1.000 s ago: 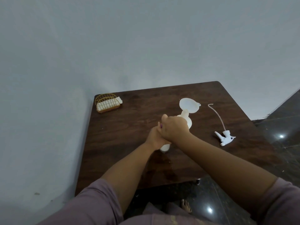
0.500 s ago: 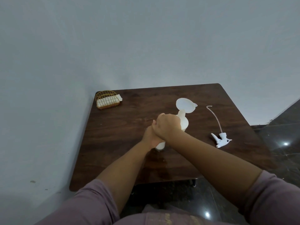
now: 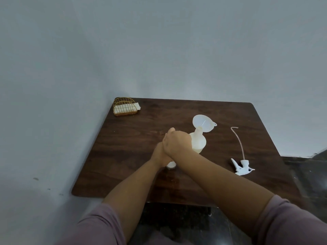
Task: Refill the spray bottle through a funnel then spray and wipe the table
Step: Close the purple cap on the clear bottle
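Note:
A white spray bottle [image 3: 199, 143] stands uncapped at the table's middle with a translucent funnel [image 3: 202, 122] in its neck. Its trigger head with the long tube [image 3: 242, 167] lies on the table to the right. Just left of the bottle, both hands are clasped over a second small white container [image 3: 171, 164], of which only the base shows. My left hand [image 3: 160, 156] grips its body from below. My right hand [image 3: 177, 141] curls over its top, which is hidden.
A gold wire holder with white napkins [image 3: 124, 106] sits at the far left corner of the dark wooden table [image 3: 123, 156]. A grey wall runs along the table's left and far sides. Dark glossy floor lies to the right and below.
The view has tilted, so the table sits lower in frame. Both hands stay clasped on the small white container beside the spray bottle; nothing else moved.

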`<action>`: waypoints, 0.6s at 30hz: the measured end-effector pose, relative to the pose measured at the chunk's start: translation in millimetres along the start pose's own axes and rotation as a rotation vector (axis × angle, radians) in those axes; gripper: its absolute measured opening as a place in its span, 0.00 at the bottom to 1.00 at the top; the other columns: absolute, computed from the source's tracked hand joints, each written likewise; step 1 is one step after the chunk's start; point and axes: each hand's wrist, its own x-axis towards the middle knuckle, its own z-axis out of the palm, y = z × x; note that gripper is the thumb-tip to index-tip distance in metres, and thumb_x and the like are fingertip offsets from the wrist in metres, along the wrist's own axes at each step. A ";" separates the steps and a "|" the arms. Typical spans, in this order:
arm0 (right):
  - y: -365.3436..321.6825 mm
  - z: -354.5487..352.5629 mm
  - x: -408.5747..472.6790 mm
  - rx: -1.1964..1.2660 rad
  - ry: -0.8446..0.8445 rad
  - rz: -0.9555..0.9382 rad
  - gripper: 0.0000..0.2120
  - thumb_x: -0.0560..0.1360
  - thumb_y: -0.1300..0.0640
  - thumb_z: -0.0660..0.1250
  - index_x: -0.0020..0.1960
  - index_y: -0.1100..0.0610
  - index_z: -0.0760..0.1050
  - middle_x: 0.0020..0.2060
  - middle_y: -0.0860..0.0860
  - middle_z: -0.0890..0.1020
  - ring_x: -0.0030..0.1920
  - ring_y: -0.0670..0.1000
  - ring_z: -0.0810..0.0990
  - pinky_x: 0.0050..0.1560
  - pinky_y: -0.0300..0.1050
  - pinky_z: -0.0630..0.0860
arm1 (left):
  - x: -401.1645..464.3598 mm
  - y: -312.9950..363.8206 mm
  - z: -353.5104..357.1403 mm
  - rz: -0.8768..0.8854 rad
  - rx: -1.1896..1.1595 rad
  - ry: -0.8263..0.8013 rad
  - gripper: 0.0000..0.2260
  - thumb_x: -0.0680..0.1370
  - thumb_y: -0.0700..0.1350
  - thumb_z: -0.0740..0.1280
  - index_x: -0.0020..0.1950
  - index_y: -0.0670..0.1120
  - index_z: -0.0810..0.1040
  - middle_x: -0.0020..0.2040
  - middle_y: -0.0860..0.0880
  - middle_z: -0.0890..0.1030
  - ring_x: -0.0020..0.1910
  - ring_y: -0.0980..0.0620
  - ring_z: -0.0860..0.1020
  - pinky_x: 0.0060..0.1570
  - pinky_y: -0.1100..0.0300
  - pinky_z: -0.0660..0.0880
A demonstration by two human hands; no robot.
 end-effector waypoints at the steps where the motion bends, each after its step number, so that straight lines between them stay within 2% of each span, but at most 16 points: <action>1: 1.6 -0.5 -0.3 -0.002 0.000 0.015 0.11 0.80 0.55 0.57 0.57 0.62 0.70 0.45 0.56 0.78 0.47 0.56 0.80 0.40 0.48 0.73 | -0.7 0.0 2.1 -0.014 -0.008 0.010 0.18 0.80 0.45 0.65 0.69 0.46 0.72 0.65 0.46 0.77 0.64 0.47 0.75 0.60 0.56 0.73; 4: 6.8 -1.4 -1.5 0.012 0.010 0.044 0.10 0.80 0.55 0.60 0.56 0.61 0.73 0.48 0.56 0.80 0.50 0.56 0.81 0.47 0.47 0.77 | 1.1 3.1 6.2 -0.059 0.027 0.015 0.15 0.81 0.45 0.64 0.67 0.45 0.74 0.63 0.45 0.78 0.63 0.47 0.75 0.60 0.55 0.71; 7: 9.9 2.5 0.5 0.185 0.085 0.057 0.14 0.79 0.48 0.58 0.51 0.58 0.72 0.41 0.53 0.80 0.40 0.53 0.79 0.39 0.45 0.75 | 4.4 2.8 6.8 -0.091 0.073 0.006 0.18 0.79 0.45 0.67 0.68 0.45 0.73 0.64 0.46 0.76 0.64 0.47 0.73 0.62 0.54 0.70; 10: 13.5 7.6 -1.2 0.195 0.107 -0.114 0.14 0.78 0.45 0.57 0.55 0.55 0.65 0.33 0.49 0.74 0.31 0.48 0.72 0.30 0.43 0.65 | 1.3 -0.9 6.1 -0.072 0.067 0.020 0.18 0.78 0.45 0.68 0.67 0.44 0.73 0.63 0.46 0.77 0.65 0.47 0.74 0.64 0.52 0.71; 12: 19.5 7.5 -3.7 0.184 0.133 -0.186 0.15 0.78 0.45 0.57 0.56 0.55 0.65 0.31 0.47 0.72 0.30 0.46 0.70 0.28 0.42 0.63 | 1.4 -4.4 6.7 -0.051 0.030 0.031 0.16 0.77 0.43 0.70 0.64 0.42 0.75 0.61 0.42 0.79 0.64 0.44 0.76 0.63 0.49 0.73; 15: 22.2 9.2 -3.4 0.217 0.171 -0.084 0.14 0.79 0.45 0.54 0.50 0.56 0.67 0.33 0.49 0.75 0.33 0.48 0.74 0.32 0.44 0.68 | 0.7 -1.3 9.0 -0.049 0.025 0.080 0.19 0.77 0.42 0.70 0.66 0.40 0.74 0.60 0.41 0.80 0.61 0.43 0.77 0.61 0.49 0.73; 18: 15.0 5.8 -2.9 0.183 0.092 0.027 0.12 0.81 0.48 0.53 0.51 0.57 0.67 0.42 0.54 0.80 0.43 0.54 0.80 0.39 0.47 0.75 | 2.3 0.8 18.9 -0.061 0.138 0.098 0.15 0.81 0.43 0.63 0.67 0.42 0.73 0.62 0.42 0.79 0.62 0.45 0.76 0.61 0.54 0.71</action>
